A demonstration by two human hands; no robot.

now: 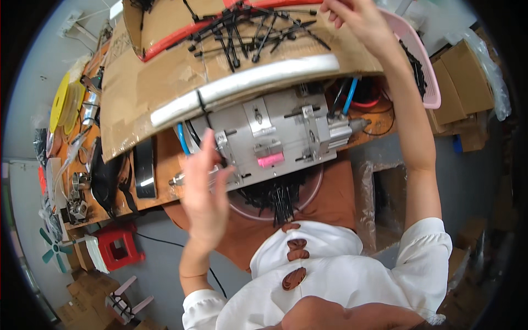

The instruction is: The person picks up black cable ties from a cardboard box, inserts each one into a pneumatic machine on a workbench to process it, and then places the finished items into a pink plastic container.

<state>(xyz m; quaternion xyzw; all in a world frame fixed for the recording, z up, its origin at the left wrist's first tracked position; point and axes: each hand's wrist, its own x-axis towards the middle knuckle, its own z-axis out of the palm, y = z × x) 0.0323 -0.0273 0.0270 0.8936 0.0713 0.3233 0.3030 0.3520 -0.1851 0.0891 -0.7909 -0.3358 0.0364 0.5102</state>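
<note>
My left hand [204,190] is raised with its fingers together and blurred, just left of a grey metal machine [275,132] on the workbench; it holds nothing that I can see. My right hand [355,16] reaches far up over a cardboard sheet [165,77], its fingers at a pile of black cable ties [247,30] lying on the cardboard. Whether a tie is pinched in those fingers is unclear. A white tube [247,82] and a red tube [170,41] run across the cardboard. A pink tag [270,160] sits on the machine's front. A round tub [278,201] below holds more black ties.
A pink basket [421,60] stands at the right next to cardboard boxes [465,82]. Yellow reels [63,102], tools and black straps crowd the bench's left end. A red stool [118,247] and a small fan [52,250] are on the floor.
</note>
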